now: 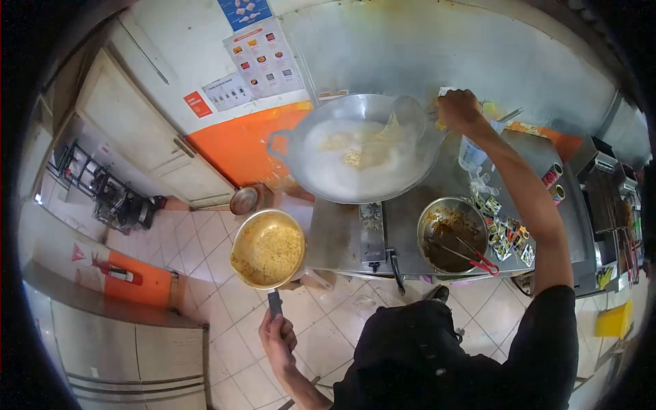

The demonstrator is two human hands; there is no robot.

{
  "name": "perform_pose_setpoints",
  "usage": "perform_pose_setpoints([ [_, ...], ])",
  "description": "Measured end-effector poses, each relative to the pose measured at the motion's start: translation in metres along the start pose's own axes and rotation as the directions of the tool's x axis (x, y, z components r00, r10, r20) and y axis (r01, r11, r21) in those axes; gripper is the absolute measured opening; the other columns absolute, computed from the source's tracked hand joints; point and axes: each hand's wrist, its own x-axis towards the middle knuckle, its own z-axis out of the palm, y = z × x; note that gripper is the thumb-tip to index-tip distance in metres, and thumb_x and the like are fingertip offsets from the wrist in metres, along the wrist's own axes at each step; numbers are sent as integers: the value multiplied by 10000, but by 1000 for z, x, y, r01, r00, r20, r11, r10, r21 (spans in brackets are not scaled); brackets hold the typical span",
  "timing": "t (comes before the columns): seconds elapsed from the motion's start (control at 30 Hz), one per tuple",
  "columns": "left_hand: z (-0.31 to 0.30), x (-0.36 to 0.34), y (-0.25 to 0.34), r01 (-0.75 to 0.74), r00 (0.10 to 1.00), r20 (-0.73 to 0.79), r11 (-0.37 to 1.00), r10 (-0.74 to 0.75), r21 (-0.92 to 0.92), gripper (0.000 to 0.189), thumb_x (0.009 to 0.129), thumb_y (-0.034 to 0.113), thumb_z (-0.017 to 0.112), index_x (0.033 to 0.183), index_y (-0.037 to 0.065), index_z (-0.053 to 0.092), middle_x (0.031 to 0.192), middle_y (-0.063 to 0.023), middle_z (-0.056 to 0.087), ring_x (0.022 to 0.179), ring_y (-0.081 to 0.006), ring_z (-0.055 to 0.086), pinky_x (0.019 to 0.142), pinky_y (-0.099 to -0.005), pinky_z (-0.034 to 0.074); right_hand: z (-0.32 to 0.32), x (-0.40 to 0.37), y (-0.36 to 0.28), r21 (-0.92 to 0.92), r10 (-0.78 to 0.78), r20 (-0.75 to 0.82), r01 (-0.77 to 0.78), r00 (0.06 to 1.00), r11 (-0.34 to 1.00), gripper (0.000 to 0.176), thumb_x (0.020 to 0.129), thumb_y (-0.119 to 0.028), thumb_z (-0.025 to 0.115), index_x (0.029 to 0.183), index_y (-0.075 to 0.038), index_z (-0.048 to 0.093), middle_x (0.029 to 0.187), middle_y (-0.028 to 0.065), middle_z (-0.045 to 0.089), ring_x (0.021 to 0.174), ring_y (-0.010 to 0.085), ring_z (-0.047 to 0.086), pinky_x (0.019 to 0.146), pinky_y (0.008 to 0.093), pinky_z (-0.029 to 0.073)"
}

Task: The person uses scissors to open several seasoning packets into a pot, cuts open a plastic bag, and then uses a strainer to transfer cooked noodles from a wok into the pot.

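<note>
My left hand (277, 336) is wrapped round the dark handle of a saucepan (268, 249), which holds a yellow crumbly food and hangs over the floor. At the upper right my right hand (462, 111) is closed on the handle of a round strainer (410, 117). The strainer's bowl is at the right side of a big metal wok (318, 183). White foamy liquid (328, 154) fills the wok, with yellowish pieces in it.
Right of the wok, a steel bowl (437, 212) holds brown sauce and red-handled tongs (482, 263). Small packets (506, 239), a plastic jug (471, 154) and two cans (555, 184) stand on the steel counter (335, 236).
</note>
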Motion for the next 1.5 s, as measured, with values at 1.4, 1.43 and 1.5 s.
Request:
perform_pose_setpoints([
  [1.4, 7, -9, -8, 39, 999, -2, 999, -39, -31, 231, 970, 172, 526, 1177, 73, 550, 606, 88, 336, 418, 4, 261, 349, -180, 170, -70, -12, -62, 70, -268, -9, 268, 963, 961, 202, 735, -220, 723, 860, -64, 689, 882, 156, 688, 870, 323, 683, 781, 463, 527],
  [1.43, 8, -9, -8, 41, 999, -3, 999, -42, -34, 231, 970, 172, 526, 1177, 73, 550, 606, 88, 336, 418, 4, 261, 349, -180, 170, -71, -13, -62, -5, -320, -131, 322, 938, 947, 159, 751, -181, 704, 873, -83, 678, 893, 133, 677, 870, 309, 677, 776, 447, 518],
  [1.5, 9, -9, -7, 42, 999, 2, 998, -42, -57, 248, 969, 176, 525, 1193, 72, 556, 610, 89, 341, 419, 3, 258, 352, -182, 166, -81, -11, -64, -32, -311, -113, 309, 944, 950, 141, 766, -159, 683, 885, -87, 663, 906, 120, 666, 872, 297, 670, 776, 440, 509],
])
